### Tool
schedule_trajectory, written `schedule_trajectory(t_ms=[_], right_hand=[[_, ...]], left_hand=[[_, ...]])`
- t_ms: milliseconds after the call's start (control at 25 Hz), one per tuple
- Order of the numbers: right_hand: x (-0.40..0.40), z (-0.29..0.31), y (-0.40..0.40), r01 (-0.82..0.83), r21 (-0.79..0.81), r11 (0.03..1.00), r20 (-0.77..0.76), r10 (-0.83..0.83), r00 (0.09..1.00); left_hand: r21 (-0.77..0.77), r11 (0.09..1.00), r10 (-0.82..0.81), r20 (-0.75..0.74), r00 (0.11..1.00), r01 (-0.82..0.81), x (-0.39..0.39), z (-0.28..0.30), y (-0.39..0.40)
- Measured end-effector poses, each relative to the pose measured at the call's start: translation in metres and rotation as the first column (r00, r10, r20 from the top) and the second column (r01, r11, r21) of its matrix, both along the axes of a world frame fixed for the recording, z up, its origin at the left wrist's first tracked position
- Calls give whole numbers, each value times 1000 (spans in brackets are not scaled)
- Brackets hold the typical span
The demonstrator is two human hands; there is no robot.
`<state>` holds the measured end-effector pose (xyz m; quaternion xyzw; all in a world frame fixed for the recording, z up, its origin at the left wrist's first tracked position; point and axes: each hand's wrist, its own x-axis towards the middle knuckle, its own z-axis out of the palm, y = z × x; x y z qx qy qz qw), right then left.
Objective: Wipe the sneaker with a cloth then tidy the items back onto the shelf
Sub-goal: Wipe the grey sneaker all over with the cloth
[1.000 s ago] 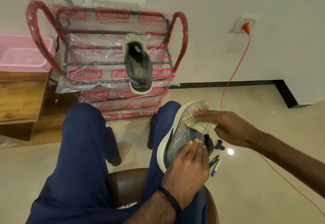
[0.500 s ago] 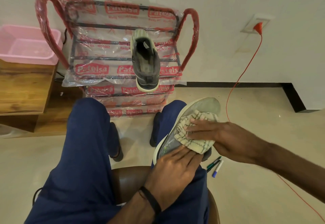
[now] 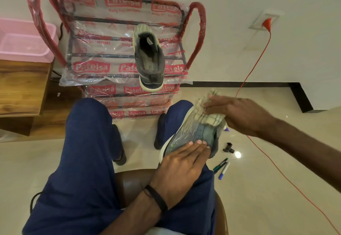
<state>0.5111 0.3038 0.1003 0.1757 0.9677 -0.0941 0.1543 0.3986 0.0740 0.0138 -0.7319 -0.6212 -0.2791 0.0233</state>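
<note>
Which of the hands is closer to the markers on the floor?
Left. The left hand rests on the sneaker just beside the markers; the right hand presses the cloth farther up.

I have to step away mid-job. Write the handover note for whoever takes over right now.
Left hand: fingers lie flat on the grey knit sneaker with the white sole, steadying it on the right thigh.
Right hand: presses the cream cloth with dark zigzag lines against the sneaker's toe end.
The matching grey sneaker sits on the top tier of the plastic-wrapped metal shoe rack.
Marker pens and a small black part lie on the floor by the chair.
Done: wiping under way.
Left: finish wiping, shelve the sneaker, tidy up.
</note>
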Motion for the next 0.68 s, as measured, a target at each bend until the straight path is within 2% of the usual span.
schedule_trajectory(t_ms=[40, 80, 200, 240, 280, 400, 440, 480, 560, 600, 640, 680], right_hand=[[-3, 0, 3, 61, 69, 996, 11, -62, 998], [-4, 0, -2, 89, 55, 995, 24, -90, 996], [-4, 5, -41, -68, -184, 981, 6, 70, 998], [-3, 7, -42, -101, -206, 973, 2, 104, 995], [-1, 6, -34, -102, -172, 980, -11, 102, 995], [3, 3, -1, 130, 41, 991, -77, -127, 989], [1, 1, -3, 160, 21, 987, -71, -158, 985], [1, -1, -12, 114, -41, 993, -58, -116, 992], [2, -3, -41, -47, -190, 981, -22, 44, 999], [4, -3, -42, -95, -189, 977, -28, 91, 995], [4, -4, -32, -74, -145, 987, -44, 68, 997], [4, -5, -17, 30, -66, 997, -57, -34, 998]], left_hand=[[-17, 1000, -16, -2, 1000, 16, 3, 1, 2], [-29, 999, -32, -1, 999, 32, 7, 1, 2], [-20, 1000, -4, 25, 1000, 4, 6, -3, -2], [-9, 1000, 13, 38, 999, -13, 4, -5, -4], [-8, 1000, 22, 43, 999, -22, 1, -6, -5], [-29, 1000, -10, 24, 1000, 10, 3, -5, -3], [-41, 999, -24, 27, 999, 25, 6, -4, -2], [-47, 998, -30, 38, 999, 31, 9, -2, -3], [-30, 1000, -3, 65, 998, 5, 7, -3, -5], [-17, 1000, 12, 69, 998, -11, 5, -5, -5], [-19, 1000, 22, 67, 997, -21, 3, -6, -6], [-26, 999, 23, 55, 998, -22, 2, -5, -7]])
